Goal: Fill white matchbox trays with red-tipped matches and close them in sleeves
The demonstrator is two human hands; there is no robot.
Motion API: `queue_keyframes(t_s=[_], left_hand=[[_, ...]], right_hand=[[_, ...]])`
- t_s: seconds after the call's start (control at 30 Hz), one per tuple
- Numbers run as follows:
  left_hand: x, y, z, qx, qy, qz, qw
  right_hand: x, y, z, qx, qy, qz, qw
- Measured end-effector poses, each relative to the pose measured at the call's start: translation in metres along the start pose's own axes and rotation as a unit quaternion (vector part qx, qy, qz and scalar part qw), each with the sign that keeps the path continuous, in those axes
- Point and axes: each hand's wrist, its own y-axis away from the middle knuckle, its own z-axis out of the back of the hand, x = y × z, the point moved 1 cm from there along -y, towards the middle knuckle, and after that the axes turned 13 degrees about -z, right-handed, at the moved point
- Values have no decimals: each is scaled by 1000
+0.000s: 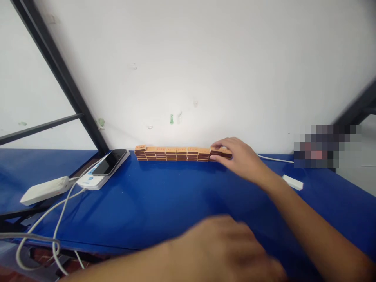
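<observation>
The right hand (pixel 239 158) reaches across the blue table (pixel 164 203) to the right end of a low stack of blocks (pixel 176 154); its fingers (pixel 226 145) are closed on the end block (pixel 217 151) of the top course, thumb on the near face and the other fingers draped over the top.

The stack runs left to right along the table's far edge, close against the white wall (pixel 205 70); its long axis lies square across the line of the reaching forearm. It looks 4 courses high, though the small orange-brown pieces are hard to count at this distance.

The left hand (pixel 223 246) hangs low in the foreground, well apart from the stack and heavily blurred; I cannot tell whether its fingers are curled or loose. The right hand is by far the nearer.

Between the 2 hands the table is bare blue. To the left of the stack, just beside its end, a phone (pixel 110 161) rests on a white device (pixel 88 181), with a white adapter (pixel 44 190) and looping cables (pixel 58 219) beyond. To the right, past the wrist, lie a small white block (pixel 293 182) and a thin white cord (pixel 274 158).
</observation>
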Motion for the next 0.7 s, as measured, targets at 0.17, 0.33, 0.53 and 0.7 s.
queue_keyframes(t_s=[0.17, 0.33, 0.53, 0.7], left_hand=[[96, 45, 62, -125, -108, 119, 979], [137, 83, 62, -158, -115, 165, 967], [144, 101, 52, -199, -92, 183, 958], [144, 109, 46, -212, -87, 217, 949]], right_hand=[[-82, -56, -26, 67, 151, -44, 985], [-104, -73, -47, 108, 167, -67, 978], [-101, -95, -19, 136, 137, -67, 979], [-70, -74, 8, 92, 111, -79, 986]])
